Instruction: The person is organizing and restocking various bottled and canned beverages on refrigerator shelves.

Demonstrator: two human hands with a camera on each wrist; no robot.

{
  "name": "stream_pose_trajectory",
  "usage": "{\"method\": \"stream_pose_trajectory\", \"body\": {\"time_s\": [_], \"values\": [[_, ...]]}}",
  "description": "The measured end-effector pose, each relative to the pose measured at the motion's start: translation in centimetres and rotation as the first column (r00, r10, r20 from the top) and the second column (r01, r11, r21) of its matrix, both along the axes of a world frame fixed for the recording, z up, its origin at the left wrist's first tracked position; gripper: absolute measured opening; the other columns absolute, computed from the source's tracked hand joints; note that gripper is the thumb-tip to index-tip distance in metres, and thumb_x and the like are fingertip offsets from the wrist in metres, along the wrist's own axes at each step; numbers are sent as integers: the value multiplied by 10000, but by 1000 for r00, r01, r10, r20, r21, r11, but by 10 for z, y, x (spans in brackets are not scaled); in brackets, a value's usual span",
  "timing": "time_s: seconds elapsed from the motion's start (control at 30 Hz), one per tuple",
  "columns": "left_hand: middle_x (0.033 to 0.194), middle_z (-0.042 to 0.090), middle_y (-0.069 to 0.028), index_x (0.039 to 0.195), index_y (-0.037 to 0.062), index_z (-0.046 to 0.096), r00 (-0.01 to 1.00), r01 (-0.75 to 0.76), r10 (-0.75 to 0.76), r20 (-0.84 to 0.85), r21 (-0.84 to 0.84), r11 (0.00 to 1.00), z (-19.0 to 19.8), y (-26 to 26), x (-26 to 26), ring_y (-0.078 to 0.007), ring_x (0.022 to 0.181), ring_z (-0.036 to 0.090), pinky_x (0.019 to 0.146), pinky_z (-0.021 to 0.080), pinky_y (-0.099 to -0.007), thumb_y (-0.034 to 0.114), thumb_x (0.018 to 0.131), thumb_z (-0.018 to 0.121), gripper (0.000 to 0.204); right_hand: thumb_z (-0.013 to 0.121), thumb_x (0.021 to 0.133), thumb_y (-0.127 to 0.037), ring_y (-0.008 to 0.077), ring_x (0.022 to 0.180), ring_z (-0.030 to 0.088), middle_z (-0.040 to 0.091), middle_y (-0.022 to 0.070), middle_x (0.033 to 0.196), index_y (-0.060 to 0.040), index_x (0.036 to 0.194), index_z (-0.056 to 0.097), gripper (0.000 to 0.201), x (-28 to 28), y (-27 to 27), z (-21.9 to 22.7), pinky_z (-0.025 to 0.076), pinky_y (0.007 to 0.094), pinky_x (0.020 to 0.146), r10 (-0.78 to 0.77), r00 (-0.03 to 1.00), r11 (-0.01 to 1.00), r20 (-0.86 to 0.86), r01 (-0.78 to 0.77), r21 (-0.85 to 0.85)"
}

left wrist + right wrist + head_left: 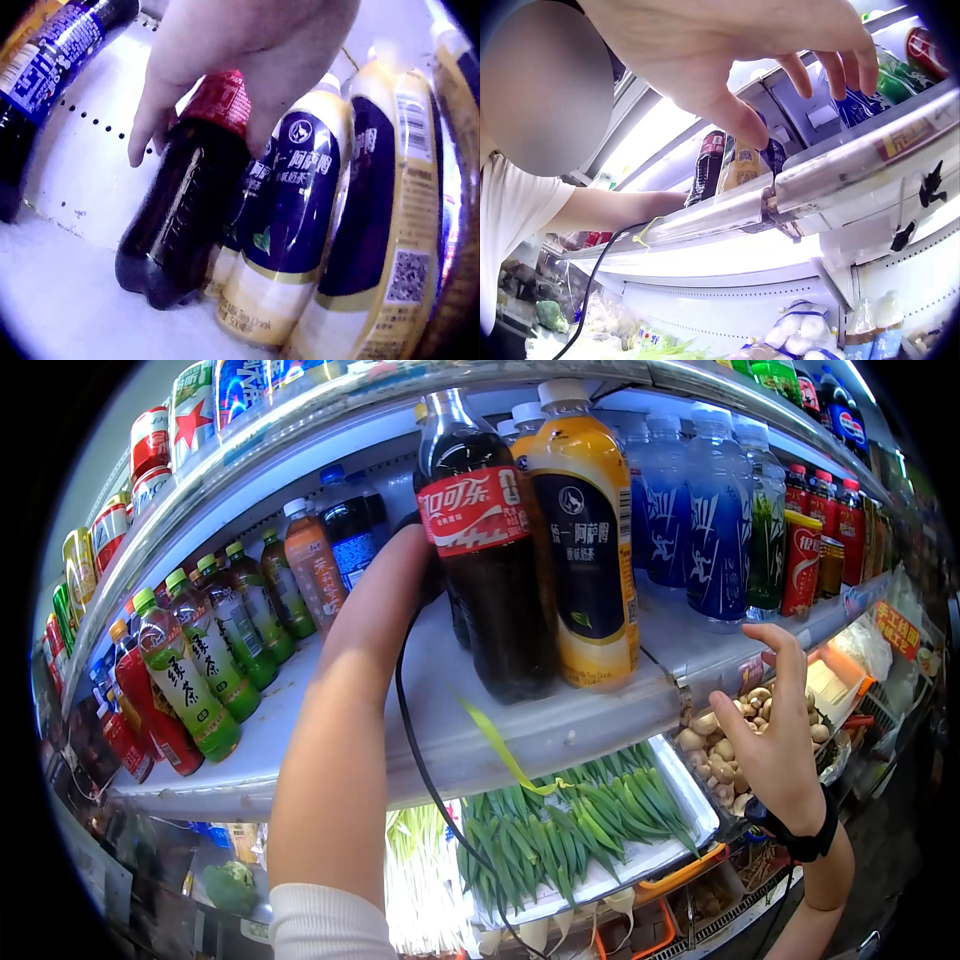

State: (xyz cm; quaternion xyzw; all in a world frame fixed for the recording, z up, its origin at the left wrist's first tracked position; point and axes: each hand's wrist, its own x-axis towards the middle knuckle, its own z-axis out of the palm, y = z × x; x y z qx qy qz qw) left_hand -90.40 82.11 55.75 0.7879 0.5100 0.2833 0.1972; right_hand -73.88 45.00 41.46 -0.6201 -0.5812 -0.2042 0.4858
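Left hand (251,45) clamped round rear cola bottle (184,214) on shelf (600,722), front cola bottle (500,600) partly screening the hand, milk tea bottles (588,550) alongside, right hand (785,745) with fingers apart, near blue bottles (712,530).

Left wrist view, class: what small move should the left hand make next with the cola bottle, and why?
Probably, the left hand should bring its outer finger in against the cola bottle. The hand is around the bottle's top, thumb by the red label, but that finger hangs clear, and a milk tea bottle crowds the thumb side.
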Motion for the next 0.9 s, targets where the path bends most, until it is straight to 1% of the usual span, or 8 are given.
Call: {"method": "stream_pose_trajectory", "body": {"time_s": [0.03, 0.33, 0.63, 0.73, 0.77, 0.8, 0.87, 0.9], "values": [[1063, 578, -148, 1153, 26, 509, 1000, 12, -12, 11, -10, 1000, -1, 2, 0, -279, 973, 579, 767, 495, -398, 249, 786, 607, 440, 612, 710, -10, 306, 1062, 386, 393, 163, 1117, 3, 1148, 367, 503, 4, 0, -4, 299, 361, 927, -11, 998, 999, 65, 8, 38], [1036, 583, -154, 1148, 17, 503, 987, 106, -97, 129, -70, 992, 2, -18, -10, -284, 954, 586, 739, 511, -407, 270, 794, 604, 447, 612, 706, -6, 312, 1096, 368, 389, 169, 1150, 4, 1148, 365, 506, 4, -16, -7, 279, 368, 953, -6, 1000, 1000, -12, 5, -18], [1009, 587, -159, 1144, 7, 497, 955, 208, -178, 238, -106, 972, 7, -54, -39, -288, 934, 594, 711, 527, -415, 291, 802, 602, 456, 586, 734, -14, 211, 1049, 396, 411, 117, 1137, 3, 1167, 377, 481, -6, 0, 6, 319, 306, 892, 97, 995, 994, -26, -95, 47], [1000, 589, -161, 1142, 4, 496, 944, 244, -205, 260, -126, 962, 6, -62, -52, -290, 927, 597, 702, 532, -418, 298, 805, 601, 459, 581, 746, -27, 212, 1047, 407, 418, 109, 1147, -10, 1175, 379, 475, -11, 4, 13, 319, 312, 896, 111, 993, 992, -44, -108, 67], [1043, 558, -173, 1126, -32, 474, 935, 273, -232, 269, -126, 954, 6, -65, -57, -295, 889, 608, 636, 553, -428, 336, 798, 609, 512, 578, 756, -44, 213, 1048, 416, 424, 104, 1160, -20, 1181, 382, 469, -8, 6, 13, 319, 319, 902, 113, 993, 990, -12, -112, 84], [1043, 558, -173, 1126, -32, 474, 936, 268, -226, 269, -130, 955, 5, -68, -60, -295, 889, 608, 636, 553, -428, 336, 798, 609, 512, 578, 756, -44, 213, 1048, 416, 424, 104, 1160, -20, 1181, 382, 469, -10, 5, 15, 319, 319, 902, 118, 993, 990, -13, -117, 80], [1103, 506, -199, 1220, -101, 310, 932, 232, -202, 300, -67, 970, 2, -72, -61, -301, 905, 599, 641, 551, -435, 354, 782, 623, 705, 578, 760, -56, 220, 1055, 420, 428, 108, 1166, -21, 1184, 383, 468, -13, 4, 17, 322, 330, 907, 122, 991, 990, -56, -118, 75], [1135, 465, -221, 1253, -157, 100, 935, 178, -157, 318, -37, 983, -2, -64, -59, -305, 919, 591, 635, 549, -430, 370, 765, 636, 896, 576, 762, -57, 224, 1060, 421, 428, 111, 1177, -20, 1186, 381, 467, -12, 4, 17, 330, 341, 908, 124, 991, 990, -54, -120, 68]]}}
